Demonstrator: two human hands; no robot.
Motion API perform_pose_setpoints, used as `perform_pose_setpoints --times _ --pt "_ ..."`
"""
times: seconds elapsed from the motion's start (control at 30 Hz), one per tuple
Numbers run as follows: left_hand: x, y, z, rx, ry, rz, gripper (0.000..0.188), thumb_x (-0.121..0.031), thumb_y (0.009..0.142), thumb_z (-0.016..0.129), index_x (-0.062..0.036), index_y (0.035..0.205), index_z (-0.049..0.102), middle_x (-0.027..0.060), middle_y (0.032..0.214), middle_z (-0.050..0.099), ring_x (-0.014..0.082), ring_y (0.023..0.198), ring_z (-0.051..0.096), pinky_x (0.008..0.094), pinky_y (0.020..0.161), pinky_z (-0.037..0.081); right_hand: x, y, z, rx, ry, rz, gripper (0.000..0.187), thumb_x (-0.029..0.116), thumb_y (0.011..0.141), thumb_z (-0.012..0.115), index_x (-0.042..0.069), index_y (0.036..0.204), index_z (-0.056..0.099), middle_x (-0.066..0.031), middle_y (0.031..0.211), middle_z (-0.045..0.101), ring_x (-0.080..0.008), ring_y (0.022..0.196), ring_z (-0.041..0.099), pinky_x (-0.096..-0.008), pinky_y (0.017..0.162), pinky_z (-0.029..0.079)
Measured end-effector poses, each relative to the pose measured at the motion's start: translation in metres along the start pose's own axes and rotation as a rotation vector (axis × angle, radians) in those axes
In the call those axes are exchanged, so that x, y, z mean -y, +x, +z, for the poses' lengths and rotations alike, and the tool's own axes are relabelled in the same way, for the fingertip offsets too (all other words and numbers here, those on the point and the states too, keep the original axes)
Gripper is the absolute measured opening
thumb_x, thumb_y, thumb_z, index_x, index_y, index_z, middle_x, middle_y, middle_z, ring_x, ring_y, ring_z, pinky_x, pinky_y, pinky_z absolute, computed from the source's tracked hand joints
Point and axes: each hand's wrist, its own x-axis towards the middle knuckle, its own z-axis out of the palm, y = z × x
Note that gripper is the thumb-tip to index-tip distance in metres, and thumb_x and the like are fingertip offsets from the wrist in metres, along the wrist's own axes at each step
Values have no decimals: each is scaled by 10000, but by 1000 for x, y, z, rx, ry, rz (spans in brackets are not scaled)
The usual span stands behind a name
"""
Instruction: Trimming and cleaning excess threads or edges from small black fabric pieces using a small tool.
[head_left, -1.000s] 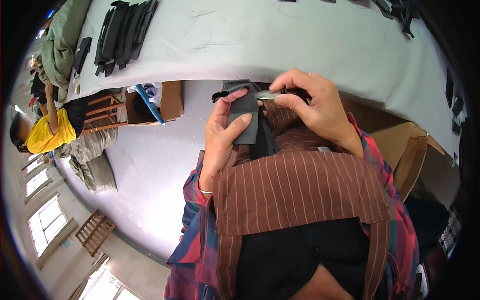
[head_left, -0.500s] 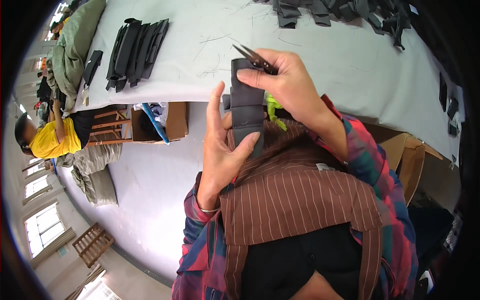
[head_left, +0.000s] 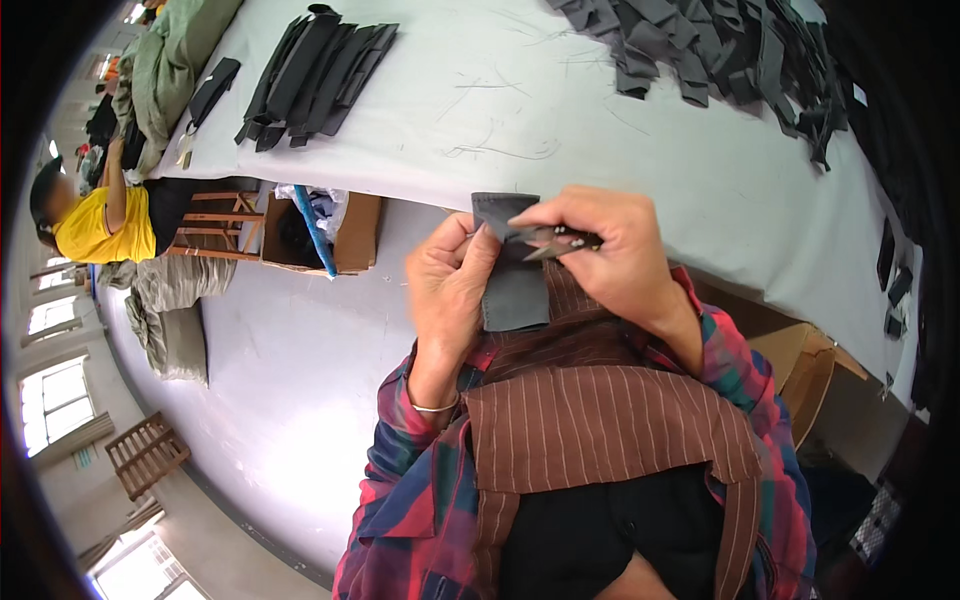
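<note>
In front of my apron hangs a dark grey fabric strip (head_left: pixel 515 300), short and wide, with a stitched edge at its top. My left hand (head_left: pixel 448 282) is closed on the strip's left side, thumb pressed on its face. In my right hand (head_left: pixel 622 255) lies a pair of small dark thread snips (head_left: pixel 562 240), blades pointing left across the strip. My right thumb and forefinger reach the strip's right edge near the top; whether they pinch it I cannot tell.
A white-covered table (head_left: pixel 420 130) stretches ahead. On it lie a row of black strips (head_left: pixel 320 80) at left, a heap of grey strips (head_left: pixel 700 40) at far right and loose threads. Below are cardboard boxes (head_left: pixel 357 235). A person in yellow (head_left: pixel 110 220) stands at far left.
Both hands have come lower and nearer my body with the strip. My left fingers have folded in from spread to a grip higher on it. The snips now point left across the strip.
</note>
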Motion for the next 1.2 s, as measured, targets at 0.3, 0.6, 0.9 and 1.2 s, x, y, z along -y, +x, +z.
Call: perform_pose_setpoints --times 0.3,0.6,0.9,1.2 --pt "-5 1 0 -56 -192 -68 153 -133 937 587 3 893 642 4 817 646 34 706 557 189 633 449 -8 1 4 35 -77 -63 352 -96 627 607 77 918 702 -94 786 666 -246 679 635 -304 606 480" --pt "-9 1 -5 -129 -216 -82 134 -91 918 608 30 866 636 34 746 637 61 605 561 213 541 471 2 13 -32 39 -341 -196 256 178 733 744 143 981 690 13 713 596 -170 649 520 -301 620 324" --pt "-19 -7 -1 -66 -119 -163 136 -66 910 609 59 868 644 55 732 642 73 583 574 219 520 481 2 27 -23 116 -594 -502 194 239 707 731 186 890 694 35 688 527 -175 651 470 -315 619 308" --pt "-23 -9 -3 -18 -155 -191 100 -56 905 609 40 911 635 34 729 629 67 598 575 212 544 480 3 29 -30 116 -527 -432 169 187 723 728 165 887 693 34 696 581 -192 617 487 -312 607 327"
